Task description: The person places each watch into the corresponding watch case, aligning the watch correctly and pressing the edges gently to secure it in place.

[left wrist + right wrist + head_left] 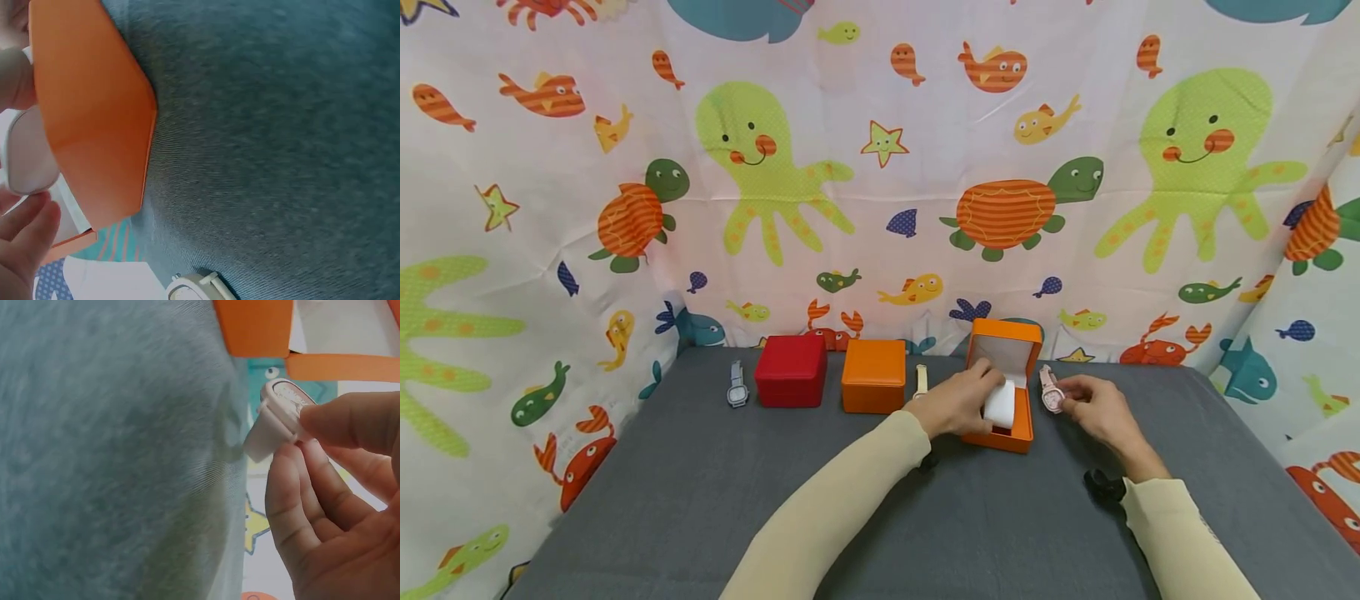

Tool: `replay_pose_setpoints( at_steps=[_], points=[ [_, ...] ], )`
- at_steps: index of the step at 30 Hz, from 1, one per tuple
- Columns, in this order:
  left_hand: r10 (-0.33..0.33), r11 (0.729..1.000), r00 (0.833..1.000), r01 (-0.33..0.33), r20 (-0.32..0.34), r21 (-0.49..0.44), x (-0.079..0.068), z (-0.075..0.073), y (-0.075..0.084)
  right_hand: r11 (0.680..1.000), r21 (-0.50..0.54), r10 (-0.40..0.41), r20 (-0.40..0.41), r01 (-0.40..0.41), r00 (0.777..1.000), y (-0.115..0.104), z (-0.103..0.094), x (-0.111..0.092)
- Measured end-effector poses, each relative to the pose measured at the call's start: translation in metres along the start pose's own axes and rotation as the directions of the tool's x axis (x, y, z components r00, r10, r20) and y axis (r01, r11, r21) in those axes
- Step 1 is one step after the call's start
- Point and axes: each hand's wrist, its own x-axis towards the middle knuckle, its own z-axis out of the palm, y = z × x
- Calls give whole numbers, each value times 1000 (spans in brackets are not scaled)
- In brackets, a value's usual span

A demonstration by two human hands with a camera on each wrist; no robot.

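Observation:
An open orange watch box (1019, 440) stands on the grey table with its lid raised at the back. Over its near part, my left hand (958, 403) grips a white watch cushion (1002, 405) between thumb and fingers. In the left wrist view the fingers sit at both ends of the cushion (32, 153), partly hidden by the box wall (94, 119). Just right of the box, my right hand (1101, 413) pinches a pink watch (1050, 393). The right wrist view shows the thumb on the edge of the watch (275, 419), its strap hanging below the dial.
Left of the open box stand a closed orange box (873, 377) and a closed red box (791, 372). A grey-blue watch (737, 387) lies at the far left. A cream-strapped watch (921, 379) is partly hidden behind my left hand. A sea-animal curtain (865, 92) hangs behind the table (700, 500).

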Motion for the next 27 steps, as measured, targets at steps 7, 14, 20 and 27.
replay_pose_setpoints(
  at_steps=[7,14,20,27],
  points=[
    [50,999,992,-50,-114,4,-8,2,1,997,-25,-75,-84,73,994,-11,-6,-4],
    [-11,976,969,-44,-248,-215,-23,-4,8,990,13,-132,-201,137,971,-33,-10,-12],
    [-97,934,956,-9,-275,-358,-34,-3,15,990,15,-132,-227,139,965,-54,-15,-20],
    [-199,848,932,8,-303,-530,-47,0,21,990,22,-133,-211,141,968,-77,-19,-32]
  ],
)
